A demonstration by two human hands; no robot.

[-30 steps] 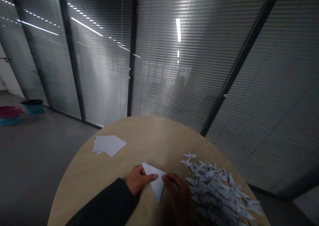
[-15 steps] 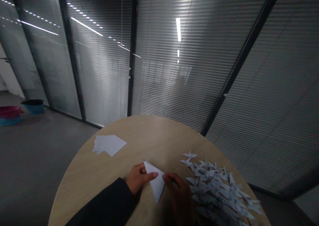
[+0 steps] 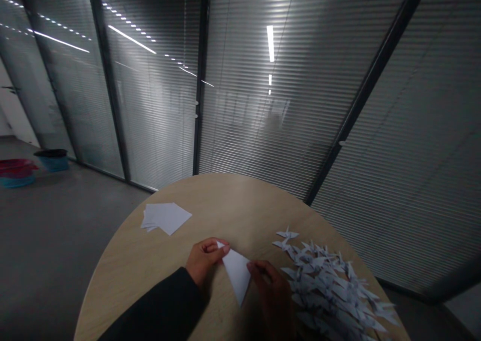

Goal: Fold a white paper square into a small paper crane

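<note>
A folded sheet of white paper (image 3: 236,273), triangular in outline, is held between both hands just above the table. My left hand (image 3: 204,261) pinches its upper left corner, thumb on top and fingers beneath. On the right edge, my right hand (image 3: 272,288) grips the paper between thumb and index finger; its other fingers are curled and in shadow. One point of the paper hangs down toward me. Close to my right hand lies a heap of folded paper cranes (image 3: 330,283).
A small stack of white paper squares (image 3: 167,217) lies at the left of the round wooden table (image 3: 233,196). Glass partitions with blinds (image 3: 263,130) stand behind it. Two bins, one lined red (image 3: 17,173) and one lined black (image 3: 52,159), are on the floor at far left.
My left thumb has slid up from the paper's middle toward its upper corner. The paper has shifted slightly right, and my right hand still pinches its right edge.
</note>
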